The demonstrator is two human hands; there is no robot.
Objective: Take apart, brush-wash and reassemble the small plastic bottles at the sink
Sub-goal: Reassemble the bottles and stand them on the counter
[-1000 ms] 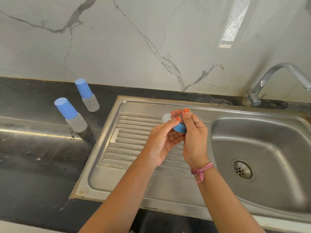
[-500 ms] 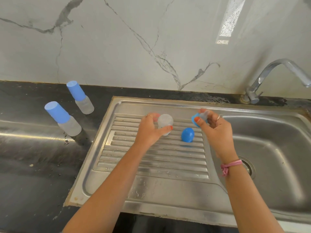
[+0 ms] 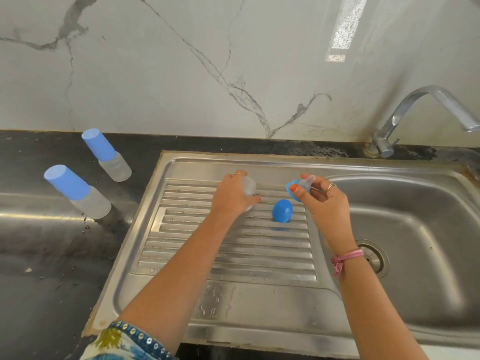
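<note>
Gripping the clear bottle body (image 3: 248, 189) with my left hand (image 3: 233, 194), I have it low over the ribbed draining board (image 3: 228, 250); whether its base touches the metal, I cannot tell. My right hand (image 3: 324, 201) pinches a blue collar with its clear nozzle (image 3: 298, 187), thumb and fingers curled round it, raised above the board's edge beside the basin (image 3: 420, 229). Between my two hands, toward 6 o'clock of the collar, a blue cap (image 3: 282, 211) sits on the ridges, apart from both hands. Out at 9 o'clock, on the dark counter (image 3: 39, 268), two more bottles stand whole with blue caps on: the nearer bottle (image 3: 78, 192) and the farther bottle (image 3: 106, 155), close together but not touching. At 2 o'clock the tap (image 3: 415, 110) rises by the marble wall (image 3: 207, 61), its spout reaching out of view.
</note>
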